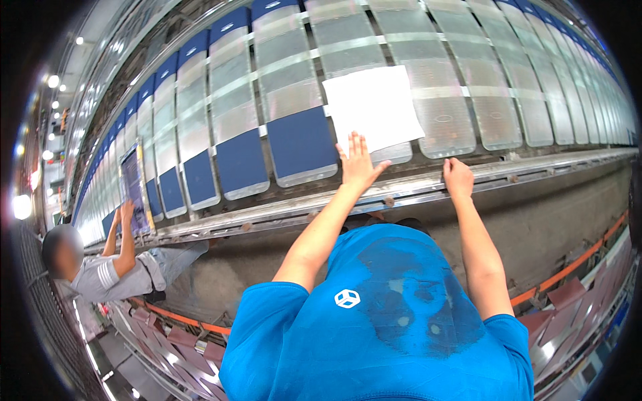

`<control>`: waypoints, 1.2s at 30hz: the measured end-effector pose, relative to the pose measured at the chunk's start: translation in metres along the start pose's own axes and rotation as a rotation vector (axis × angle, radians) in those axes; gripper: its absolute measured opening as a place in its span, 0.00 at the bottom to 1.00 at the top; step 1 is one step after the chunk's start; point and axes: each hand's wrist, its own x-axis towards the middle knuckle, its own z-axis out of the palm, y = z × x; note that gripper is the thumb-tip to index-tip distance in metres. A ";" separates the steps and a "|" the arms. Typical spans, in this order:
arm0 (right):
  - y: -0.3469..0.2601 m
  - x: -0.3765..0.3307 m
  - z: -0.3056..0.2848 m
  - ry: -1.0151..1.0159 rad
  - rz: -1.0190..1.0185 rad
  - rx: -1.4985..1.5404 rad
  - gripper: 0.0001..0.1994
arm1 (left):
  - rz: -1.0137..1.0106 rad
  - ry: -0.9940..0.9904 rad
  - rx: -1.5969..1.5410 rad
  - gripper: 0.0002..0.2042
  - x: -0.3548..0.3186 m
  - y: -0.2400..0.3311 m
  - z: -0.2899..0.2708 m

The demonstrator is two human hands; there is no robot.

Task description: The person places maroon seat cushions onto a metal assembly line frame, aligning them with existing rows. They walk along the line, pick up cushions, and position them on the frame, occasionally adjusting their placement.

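A plain white sheet (374,100) lies over one of the long pale panels, covering most of its near half. My left hand (360,166) is open, its spread fingers resting on the sheet's near edge and the thumb pointing right. To the right, my right hand (459,178) is closed at the near end of the neighbouring pale panel (447,134). Whatever its fingers hold, if anything, is hidden. Left of the sheet is a panel with a dark blue near section (301,147) and a pale rounded end.
A metal rail (495,170) runs along the panels' near side. At the left, another person (117,271) in a grey shirt has both hands at an upright-looking framed board (136,187). Behind me are an orange rail (605,230) and racks of dark reddish panels (568,291).
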 end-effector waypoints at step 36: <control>0.013 0.017 0.035 -0.143 -0.003 0.041 0.15 | 0.481 0.211 -0.346 0.40 0.118 0.094 0.008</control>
